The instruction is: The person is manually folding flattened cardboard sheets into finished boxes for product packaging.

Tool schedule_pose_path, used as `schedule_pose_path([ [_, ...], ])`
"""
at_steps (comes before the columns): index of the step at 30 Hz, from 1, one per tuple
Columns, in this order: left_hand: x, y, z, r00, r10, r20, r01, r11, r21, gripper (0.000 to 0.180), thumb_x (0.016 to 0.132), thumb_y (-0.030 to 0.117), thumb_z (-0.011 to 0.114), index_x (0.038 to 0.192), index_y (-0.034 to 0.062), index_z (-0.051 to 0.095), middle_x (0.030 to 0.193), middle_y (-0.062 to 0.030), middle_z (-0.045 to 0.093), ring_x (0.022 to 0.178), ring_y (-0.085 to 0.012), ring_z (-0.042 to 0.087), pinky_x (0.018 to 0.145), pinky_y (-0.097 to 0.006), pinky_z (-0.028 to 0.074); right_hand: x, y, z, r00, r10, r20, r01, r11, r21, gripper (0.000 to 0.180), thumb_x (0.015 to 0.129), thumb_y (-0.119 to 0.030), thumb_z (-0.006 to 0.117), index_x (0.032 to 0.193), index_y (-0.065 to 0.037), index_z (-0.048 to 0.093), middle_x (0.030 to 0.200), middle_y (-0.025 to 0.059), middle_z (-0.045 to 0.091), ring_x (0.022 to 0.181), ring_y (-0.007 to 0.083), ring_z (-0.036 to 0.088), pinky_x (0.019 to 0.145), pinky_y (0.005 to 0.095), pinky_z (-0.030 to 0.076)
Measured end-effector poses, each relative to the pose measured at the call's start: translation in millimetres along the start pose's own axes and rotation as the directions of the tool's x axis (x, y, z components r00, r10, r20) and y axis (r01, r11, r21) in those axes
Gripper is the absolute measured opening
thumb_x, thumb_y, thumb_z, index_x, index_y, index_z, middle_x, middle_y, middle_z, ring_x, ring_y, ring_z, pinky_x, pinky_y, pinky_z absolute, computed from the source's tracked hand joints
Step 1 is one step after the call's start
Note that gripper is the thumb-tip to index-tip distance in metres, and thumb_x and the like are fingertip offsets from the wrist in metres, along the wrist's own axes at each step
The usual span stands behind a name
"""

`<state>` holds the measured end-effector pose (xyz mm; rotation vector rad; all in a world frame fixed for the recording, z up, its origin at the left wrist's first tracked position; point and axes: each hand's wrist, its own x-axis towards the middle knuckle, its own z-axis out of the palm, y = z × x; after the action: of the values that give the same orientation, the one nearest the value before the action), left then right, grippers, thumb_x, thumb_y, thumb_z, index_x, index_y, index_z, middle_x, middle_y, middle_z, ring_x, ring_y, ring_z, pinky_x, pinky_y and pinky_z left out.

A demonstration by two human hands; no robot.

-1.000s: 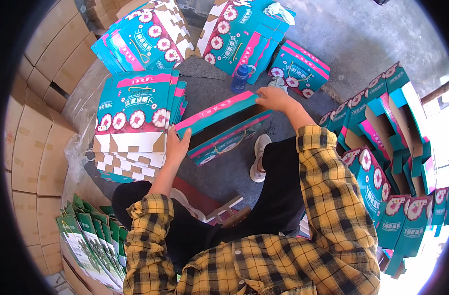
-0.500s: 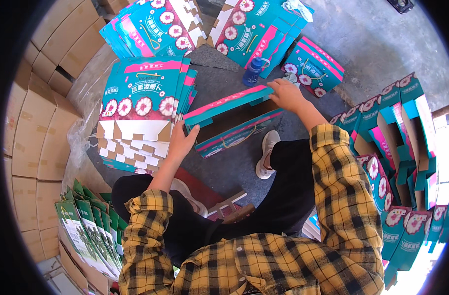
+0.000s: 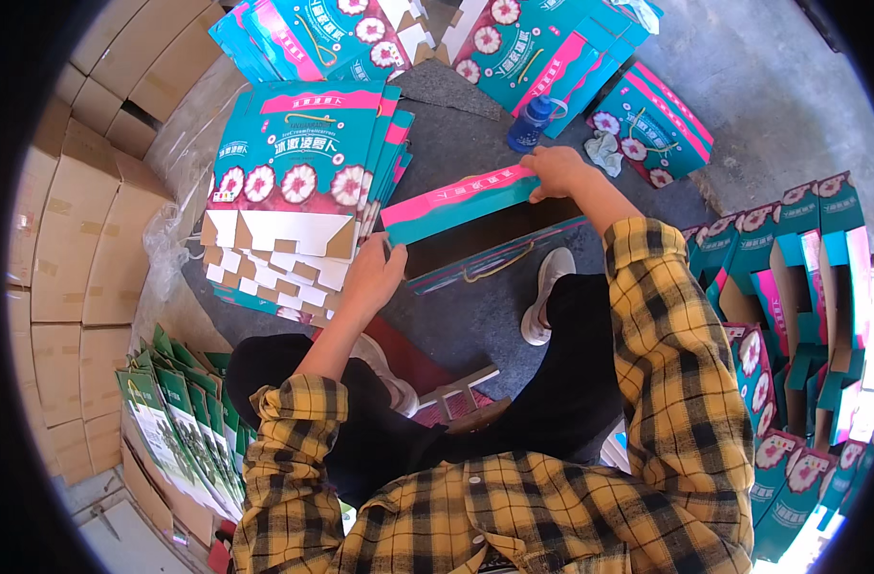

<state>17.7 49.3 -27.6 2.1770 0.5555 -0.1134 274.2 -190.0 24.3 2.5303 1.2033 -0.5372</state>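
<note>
Between my two hands is a teal and pink cardboard gift box [image 3: 461, 212], standing with its upper side open and its dark inside showing. My left hand [image 3: 372, 279] closes on the box's left end, thumb and fingers near the corner. At the far right corner, my right hand [image 3: 563, 175] grips the upper edge of the pink-banded panel, with its thumb toward the opening. A gold cord handle [image 3: 499, 266] hangs on the near panel. Both sleeves are yellow and black plaid.
Stacked flat cartons [image 3: 298, 158] lie to the left, with more piles beyond. A blue bottle [image 3: 530, 126] and a made-up box [image 3: 649, 126] stand past my right hand. Rows of open boxes [image 3: 791, 258] fill the right side. Brown cartons [image 3: 83, 239] line the left; green-white packaging [image 3: 174, 421] sits lower left.
The view has shifted, so the surroundings sit farther right. The far panel now leans more over the opening. My left fingers have drawn closer to its left corner; my right hand keeps its grip.
</note>
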Motion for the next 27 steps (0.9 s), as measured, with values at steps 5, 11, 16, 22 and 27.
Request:
schedule_pose_path([
  [5,-6.3,9.4,-7.3,0.999,0.023,-0.024,-0.024,0.998,-0.061,0.048,0.086,0.03,0.044,0.119,-0.0045,0.052,0.107,-0.0263,0.058,0.104,-0.0379,0.055,0.091,-0.042,0.041,19.9,1.1,-3.1,0.995,-0.053,0.081,0.061,0.992,-0.11,0.059,0.067,-0.043,0.079,0.112,-0.01,0.06,0.106,0.0092,0.063,0.102,0.0287,0.061,0.08,0.0414,0.05],
  [11,-7.7,-0.2,-5.9,0.995,0.094,-0.045,-0.097,0.993,-0.063,0.048,0.083,0.023,0.045,0.122,-0.0052,0.051,0.109,-0.0261,0.057,0.106,-0.0371,0.054,0.094,-0.041,0.04,20.7,2.9,-4.9,0.987,-0.028,0.157,0.043,0.995,-0.092,0.055,0.067,-0.041,0.079,0.111,-0.012,0.063,0.104,0.0075,0.066,0.101,0.0285,0.062,0.078,0.0414,0.051],
  [16,-3.9,-2.6,0.6,0.989,0.119,-0.086,-0.128,0.985,-0.119,0.047,0.082,0.019,0.047,0.122,-0.0051,0.051,0.111,-0.0253,0.057,0.108,-0.0363,0.054,0.094,-0.041,0.04,4.0,8.5,-4.9,0.995,-0.043,0.095,0.042,0.999,0.008,0.054,0.069,-0.039,0.076,0.116,-0.015,0.062,0.101,0.0113,0.061,0.1,0.0312,0.059,0.082,0.0413,0.048],
  [22,-5.1,-0.4,1.4,0.995,0.073,-0.074,-0.079,0.993,-0.09,0.047,0.082,0.02,0.046,0.122,-0.0048,0.048,0.11,-0.0258,0.058,0.106,-0.0381,0.055,0.093,-0.041,0.041,-8.6,11.5,-2.0,0.999,-0.04,0.014,0.038,0.992,0.12,0.053,0.073,-0.042,0.073,0.117,-0.014,0.061,0.106,0.0124,0.064,0.103,0.0304,0.06,0.086,0.0412,0.049],
  [27,-3.9,1.7,0.7,0.998,0.04,-0.043,-0.046,0.986,-0.163,0.048,0.082,0.02,0.045,0.125,-0.0022,0.046,0.111,-0.0267,0.058,0.106,-0.0386,0.056,0.093,-0.041,0.041,-9.8,39.9,15.8,0.992,0.121,-0.045,-0.109,0.973,0.203,0.057,0.075,-0.037,0.071,0.122,-0.008,0.056,0.109,0.0182,0.06,0.105,0.0366,0.056,0.087,0.0433,0.046],
])
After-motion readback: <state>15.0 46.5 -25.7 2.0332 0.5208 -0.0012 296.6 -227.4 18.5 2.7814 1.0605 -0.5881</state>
